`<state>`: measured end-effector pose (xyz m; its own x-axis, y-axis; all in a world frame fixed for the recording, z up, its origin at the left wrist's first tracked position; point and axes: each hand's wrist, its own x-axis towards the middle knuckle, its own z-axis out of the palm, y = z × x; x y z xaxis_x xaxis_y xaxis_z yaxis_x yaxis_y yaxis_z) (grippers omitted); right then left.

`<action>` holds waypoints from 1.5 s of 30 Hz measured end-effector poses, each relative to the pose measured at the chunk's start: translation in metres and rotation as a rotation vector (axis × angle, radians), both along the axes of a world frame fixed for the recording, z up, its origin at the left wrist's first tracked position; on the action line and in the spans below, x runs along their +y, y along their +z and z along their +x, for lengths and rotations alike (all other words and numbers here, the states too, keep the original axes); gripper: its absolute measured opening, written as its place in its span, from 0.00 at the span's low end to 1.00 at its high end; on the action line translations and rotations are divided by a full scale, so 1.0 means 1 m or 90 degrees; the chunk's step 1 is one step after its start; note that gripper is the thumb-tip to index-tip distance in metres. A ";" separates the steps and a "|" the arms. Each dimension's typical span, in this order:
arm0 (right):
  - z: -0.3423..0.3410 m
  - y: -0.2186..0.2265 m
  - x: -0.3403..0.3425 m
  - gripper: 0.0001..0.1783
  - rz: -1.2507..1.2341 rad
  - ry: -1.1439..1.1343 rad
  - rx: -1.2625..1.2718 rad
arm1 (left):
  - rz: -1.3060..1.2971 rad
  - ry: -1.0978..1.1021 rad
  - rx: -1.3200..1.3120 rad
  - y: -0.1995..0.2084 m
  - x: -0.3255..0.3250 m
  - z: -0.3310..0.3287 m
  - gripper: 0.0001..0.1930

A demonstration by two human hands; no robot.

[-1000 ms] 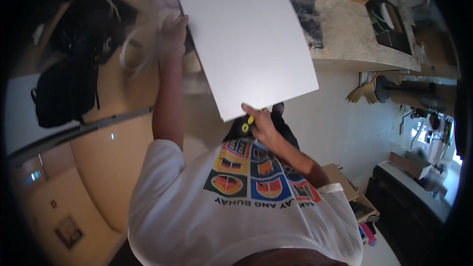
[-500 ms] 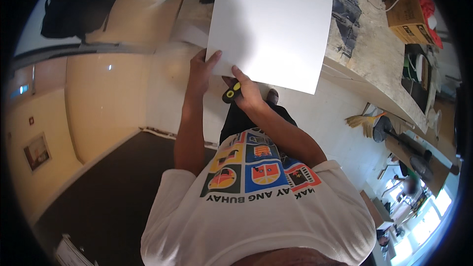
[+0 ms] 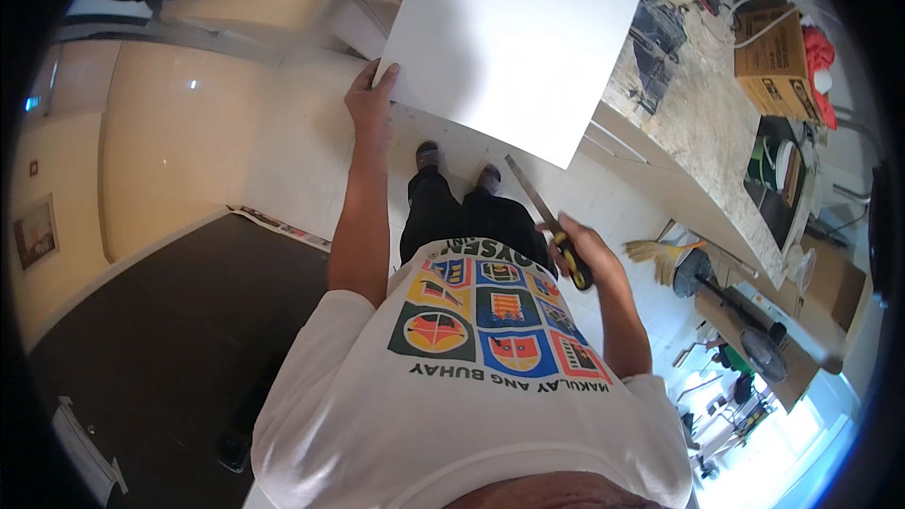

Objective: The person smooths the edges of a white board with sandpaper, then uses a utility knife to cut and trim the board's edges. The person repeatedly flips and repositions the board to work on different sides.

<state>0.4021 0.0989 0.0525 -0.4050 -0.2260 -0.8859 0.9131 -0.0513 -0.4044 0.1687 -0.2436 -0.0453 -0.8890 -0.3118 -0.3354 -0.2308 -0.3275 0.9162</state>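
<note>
A large white sheet or board (image 3: 514,47) slants across the upper middle. Its near left corner is pinched by my left hand (image 3: 370,99), thumb on top and fingers beneath the edge. To the right of my body, my right hand (image 3: 586,247) is closed around the black and yellow handle of what looks like a flat file (image 3: 533,187). The long metal blade points up and to the left, its tip just below the board's near edge and apart from it. The far end of the board runs out of view.
A worn countertop (image 3: 702,104) on the right carries dark scraps (image 3: 655,52) and a cardboard box (image 3: 768,52) with red material. Below it lean a broom (image 3: 660,254) and a standing fan (image 3: 754,344). A dark panel (image 3: 179,339) lies at lower left.
My right hand has left the board's near edge and swung right and down with the file, whose blade now shows. My left hand moved slightly up and left, and the board tilted.
</note>
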 end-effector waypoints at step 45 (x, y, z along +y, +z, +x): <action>-0.208 0.104 -0.243 0.14 0.709 0.887 0.438 | -0.214 -0.772 0.054 0.008 -0.029 -0.134 0.31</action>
<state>0.1942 -0.1443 0.1563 -0.7585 -0.1785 -0.6267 -0.2370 0.9715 0.0102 0.0343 -0.2727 -0.0372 -0.6776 0.6589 -0.3267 -0.1561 0.3052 0.9394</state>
